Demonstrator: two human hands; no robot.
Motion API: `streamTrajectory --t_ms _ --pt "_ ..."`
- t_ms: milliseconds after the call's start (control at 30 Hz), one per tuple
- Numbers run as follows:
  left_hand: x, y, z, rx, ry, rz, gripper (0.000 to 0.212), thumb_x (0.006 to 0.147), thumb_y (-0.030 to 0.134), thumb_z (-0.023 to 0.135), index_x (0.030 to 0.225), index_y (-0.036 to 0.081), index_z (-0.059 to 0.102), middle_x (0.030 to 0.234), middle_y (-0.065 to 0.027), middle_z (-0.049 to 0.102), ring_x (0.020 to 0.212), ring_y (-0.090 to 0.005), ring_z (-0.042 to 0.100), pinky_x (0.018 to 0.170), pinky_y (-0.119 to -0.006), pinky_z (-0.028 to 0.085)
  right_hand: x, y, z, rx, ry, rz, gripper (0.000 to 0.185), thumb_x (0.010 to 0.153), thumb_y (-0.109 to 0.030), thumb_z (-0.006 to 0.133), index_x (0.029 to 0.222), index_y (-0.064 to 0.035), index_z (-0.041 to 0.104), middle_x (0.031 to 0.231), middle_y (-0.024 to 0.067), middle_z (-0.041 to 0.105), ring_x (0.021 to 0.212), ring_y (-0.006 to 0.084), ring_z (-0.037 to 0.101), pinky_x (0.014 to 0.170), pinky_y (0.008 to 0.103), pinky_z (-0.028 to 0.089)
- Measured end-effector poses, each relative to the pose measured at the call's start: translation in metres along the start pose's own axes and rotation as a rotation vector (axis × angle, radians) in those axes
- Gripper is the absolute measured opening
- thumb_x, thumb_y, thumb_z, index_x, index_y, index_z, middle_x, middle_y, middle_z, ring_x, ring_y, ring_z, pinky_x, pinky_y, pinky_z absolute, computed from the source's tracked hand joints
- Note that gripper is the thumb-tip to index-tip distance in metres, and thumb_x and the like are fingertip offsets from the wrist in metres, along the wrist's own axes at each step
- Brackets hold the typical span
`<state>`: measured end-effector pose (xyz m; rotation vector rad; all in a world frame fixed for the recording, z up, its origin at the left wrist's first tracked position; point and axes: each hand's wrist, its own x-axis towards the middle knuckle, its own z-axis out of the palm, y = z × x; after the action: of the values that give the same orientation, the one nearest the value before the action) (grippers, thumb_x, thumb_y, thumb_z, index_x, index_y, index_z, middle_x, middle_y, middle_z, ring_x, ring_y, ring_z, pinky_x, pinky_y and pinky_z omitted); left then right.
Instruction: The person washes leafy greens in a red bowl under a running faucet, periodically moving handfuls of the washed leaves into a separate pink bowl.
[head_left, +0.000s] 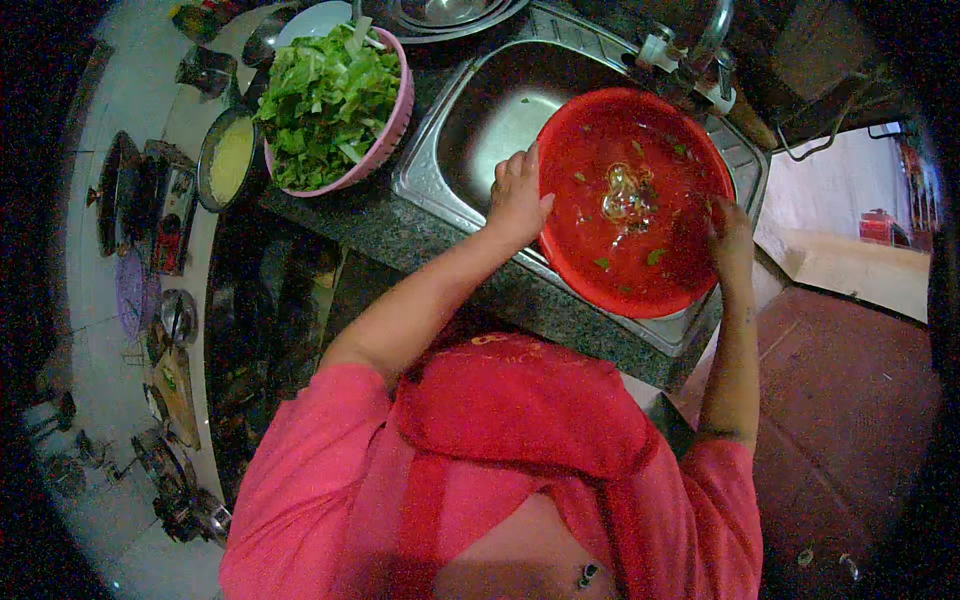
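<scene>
A round red plastic basin (585, 255) is held between my two hands over the right part of the steel sink (495, 142). Water with several bits of green leaf floating in it fills at least part of the basin. My left hand (519, 196) grips the left rim, its thumb over the edge. On the opposite rim, my right hand (729, 236) holds the basin and looks a little blurred. To the left on the counter stands a pink plastic colander (405, 97), heaped with chopped leafy greens (330, 112).
A faucet (712, 37) rises behind the sink. Steel bowls (450, 15) stand at the back, near a white bowl (311, 22). A dark pan (227, 159) with yellowish contents, a gas stove (174, 210) and a wooden cutting board (176, 390) lie leftward. The granite counter edge (360, 225) runs before me.
</scene>
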<state>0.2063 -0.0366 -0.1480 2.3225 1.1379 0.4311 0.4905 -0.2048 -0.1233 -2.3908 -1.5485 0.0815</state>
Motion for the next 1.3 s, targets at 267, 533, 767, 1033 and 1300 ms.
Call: streamTrajectory --t_ms 267,533,767,1033,1300 --pt "0.005 0.003 0.029 -0.165 -0.095 -0.347 0.071 0.082 0.018 0.05 0.136 0.002 0.006 0.116 -0.0244 0.043 0.101 -0.0381 0.049 0.085 -0.043 0.042 0.004 0.073 0.034 -0.152 0.096 0.079 0.048 0.069 -0.004 0.061 0.114 0.0011 0.042 0.091 0.0211 0.053 0.087 0.0392 0.051 0.078 0.043 0.042" --pt "0.015 -0.012 0.04 -0.249 -0.182 -0.443 0.034 0.082 0.016 0.048 0.11 0.0 0.038 0.102 -0.0237 0.055 0.092 -0.0401 0.054 0.081 -0.046 0.044 0.018 0.049 -0.015 0.932 -0.028 0.459 0.04 0.062 0.005 0.049 0.102 -0.0008 0.049 0.088 0.0072 0.056 0.073 0.0171 0.056 0.069 0.0269 0.048" --pt "0.018 -0.029 0.052 -0.399 -0.234 -0.555 0.033 0.075 0.011 0.058 0.103 -0.005 0.049 0.094 -0.023 0.059 0.086 -0.0364 0.059 0.073 -0.04 0.048 0.038 0.032 -0.042 1.061 -0.009 0.543 0.033 0.067 0.001 0.048 0.1 0.0027 0.05 0.086 0.0107 0.057 0.07 0.0197 0.057 0.065 0.0277 0.049" --pt "0.024 -0.031 0.052 -0.509 -0.519 -0.514 0.025 0.07 0.011 0.065 0.085 -0.008 0.059 0.081 -0.0179 0.062 0.069 -0.0281 0.061 0.054 -0.04 0.047 0.058 -0.015 -0.083 1.233 -0.076 0.443 0.032 0.074 -0.014 0.055 0.102 0.0025 0.054 0.091 0.0115 0.06 0.077 0.0219 0.058 0.07 0.0313 0.047" --pt "0.018 0.001 0.023 -0.54 -0.757 -0.54 0.014 0.073 0.005 0.065 0.08 -0.005 0.058 0.07 -0.0139 0.06 0.058 -0.0232 0.058 0.042 -0.032 0.043 0.042 -0.026 -0.141 1.191 -0.11 0.417 0.029 0.076 -0.011 0.056 0.1 0.0061 0.052 0.085 0.0106 0.059 0.074 0.0179 0.058 0.069 0.0274 0.048"
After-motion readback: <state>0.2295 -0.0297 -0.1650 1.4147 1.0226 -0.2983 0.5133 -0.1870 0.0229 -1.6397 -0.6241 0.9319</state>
